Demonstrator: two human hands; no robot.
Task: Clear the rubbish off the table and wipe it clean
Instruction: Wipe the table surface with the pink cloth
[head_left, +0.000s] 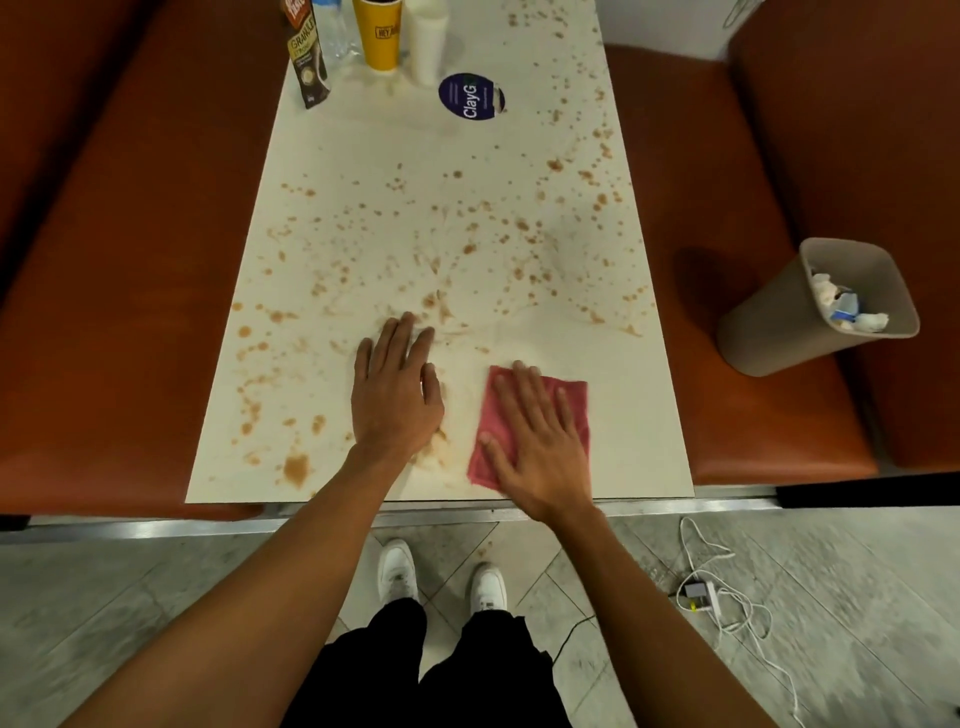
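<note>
A long white table (363, 145) is spattered with brown stains (296, 467) over most of its near and middle surface. A red cloth (571, 397) lies flat near the table's front edge, right of centre. My right hand (540, 441) presses on the cloth with straight, spread fingers. To its left, my left hand (397, 392) rests flat on the bare tabletop, fingers straight, holding nothing. A patch of table around the cloth looks cleaner than the rest.
At the far end stand a coffee sachet (309, 62), a clear bottle (332, 26), a yellow cup (378, 34), a white cup (428, 44) and a round blue sticker (470, 97). A beige bin (779, 322) with rubbish sits on the right orange bench (727, 405). A white cable (727, 603) lies on the floor.
</note>
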